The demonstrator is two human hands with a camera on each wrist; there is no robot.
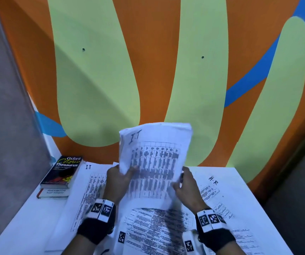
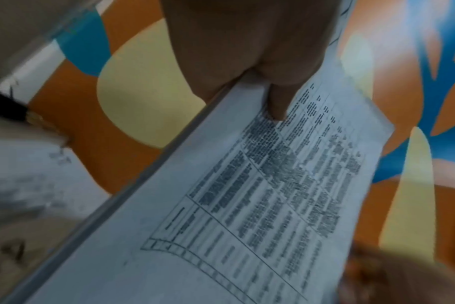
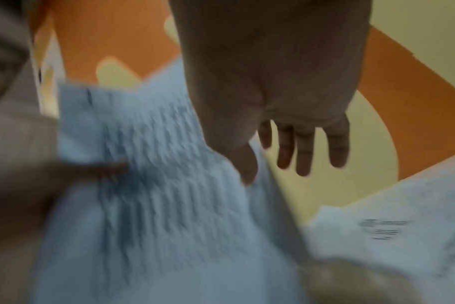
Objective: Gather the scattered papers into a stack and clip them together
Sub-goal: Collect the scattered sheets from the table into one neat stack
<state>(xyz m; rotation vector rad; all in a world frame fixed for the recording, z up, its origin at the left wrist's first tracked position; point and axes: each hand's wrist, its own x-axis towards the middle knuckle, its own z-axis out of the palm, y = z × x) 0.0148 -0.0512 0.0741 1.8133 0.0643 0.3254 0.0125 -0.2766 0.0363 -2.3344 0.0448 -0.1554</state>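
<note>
A stack of printed papers [image 1: 153, 159] with "I.T" handwritten at its top stands upright above the white table [image 1: 28, 227]. My left hand [image 1: 118, 176] grips its left edge, thumb on the printed front [image 2: 278, 102]. My right hand [image 1: 185, 183] is at the right edge. In the right wrist view its thumb lies on the stack [image 3: 156, 174] and its fingers [image 3: 304, 148] stretch straight behind the edge. More sheets lie flat: one marked "I.T" [image 1: 91, 181] at the left, one marked "H-R" [image 1: 212, 188] at the right, one [image 1: 148, 227] in front of me. No clip is in sight.
Two books [image 1: 63, 172] are stacked at the table's back left corner, the top one a thesaurus. A small white block with a black marker tag [image 1: 190, 240] sits near my right wrist. The painted orange and green wall [image 1: 148, 70] stands right behind the table.
</note>
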